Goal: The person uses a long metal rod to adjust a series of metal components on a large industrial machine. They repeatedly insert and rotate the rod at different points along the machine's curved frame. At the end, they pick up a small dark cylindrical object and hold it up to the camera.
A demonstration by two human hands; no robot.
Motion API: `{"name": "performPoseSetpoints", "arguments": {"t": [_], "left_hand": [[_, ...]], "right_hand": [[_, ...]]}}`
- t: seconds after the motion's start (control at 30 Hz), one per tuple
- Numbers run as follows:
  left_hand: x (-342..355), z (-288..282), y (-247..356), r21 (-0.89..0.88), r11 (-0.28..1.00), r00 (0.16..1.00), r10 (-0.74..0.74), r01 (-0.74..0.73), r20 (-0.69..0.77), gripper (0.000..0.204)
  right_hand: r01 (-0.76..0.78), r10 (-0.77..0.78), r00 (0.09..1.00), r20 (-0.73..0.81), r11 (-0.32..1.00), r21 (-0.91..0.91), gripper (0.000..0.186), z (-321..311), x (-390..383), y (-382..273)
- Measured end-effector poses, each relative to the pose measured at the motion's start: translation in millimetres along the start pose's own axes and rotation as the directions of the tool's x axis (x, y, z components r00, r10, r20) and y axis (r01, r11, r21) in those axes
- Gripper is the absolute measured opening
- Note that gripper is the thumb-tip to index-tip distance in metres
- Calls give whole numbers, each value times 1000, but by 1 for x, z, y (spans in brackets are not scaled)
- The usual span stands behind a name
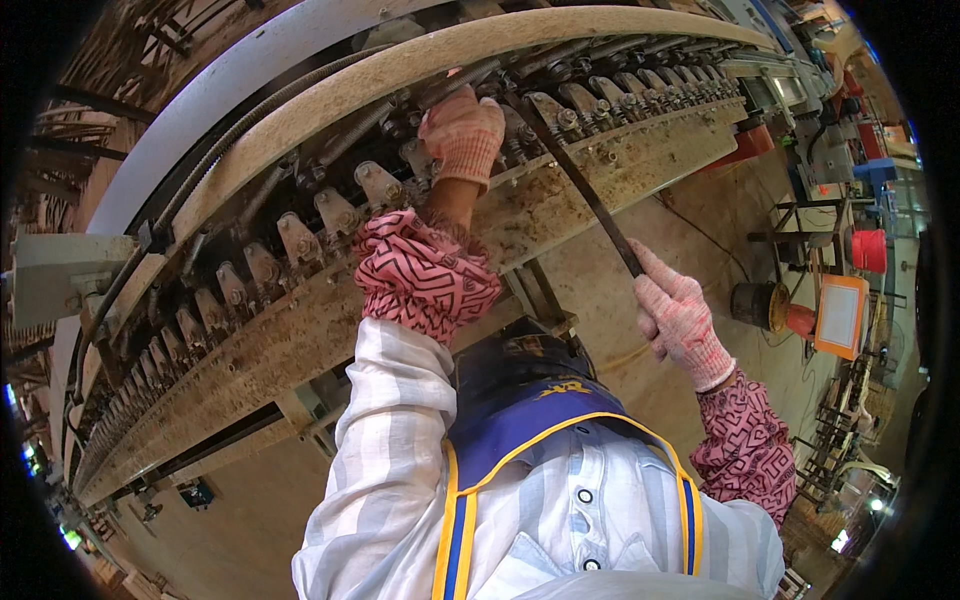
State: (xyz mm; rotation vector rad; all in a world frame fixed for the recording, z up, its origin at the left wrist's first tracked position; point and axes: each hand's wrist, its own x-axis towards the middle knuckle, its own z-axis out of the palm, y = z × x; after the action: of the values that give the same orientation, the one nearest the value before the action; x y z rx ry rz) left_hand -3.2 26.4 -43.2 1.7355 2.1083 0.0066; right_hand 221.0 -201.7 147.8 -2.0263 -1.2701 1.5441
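Note:
My right hand (683, 320), in a pale pinkish knit glove, is wrapped round the lower end of a long dark flat bar (580, 180). The bar slants up to the left, and its far end reaches in among the machine's fittings. My left hand (463, 135), gloved alike, is curled in among the metal parts above the row of clamp-like brackets (335, 212). Its fingertips are mostly hidden, so what they grip cannot be made out. Below the brackets runs the machine's long rusty, stained beam (540, 205).
A thick dusty curved rail (400, 52) arches over the brackets, with a dark ribbed hose (215, 150) along it. On the right stand a dark bucket (760, 305), a red container (868, 250) and an orange-framed board (842, 315). Concrete floor (690, 235) lies beyond the beam.

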Motion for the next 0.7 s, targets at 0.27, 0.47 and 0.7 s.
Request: {"name": "performPoseSetpoints", "arguments": {"t": [0.27,0.47,0.7], "left_hand": [[67,88,-9,320,948,775,206,-6,-597,57],[35,50,9,620,773,836,425,-135,-348,48],[8,19,16,-150,987,958,6,-51,-285,56]], "right_hand": [[-14,14,1000,17,1000,11,47,5,-2,-8],[-12,11,1000,14,998,65,46,2,0,-4],[-22,21,1000,12,998,60,48,5,-3,-12]]}}
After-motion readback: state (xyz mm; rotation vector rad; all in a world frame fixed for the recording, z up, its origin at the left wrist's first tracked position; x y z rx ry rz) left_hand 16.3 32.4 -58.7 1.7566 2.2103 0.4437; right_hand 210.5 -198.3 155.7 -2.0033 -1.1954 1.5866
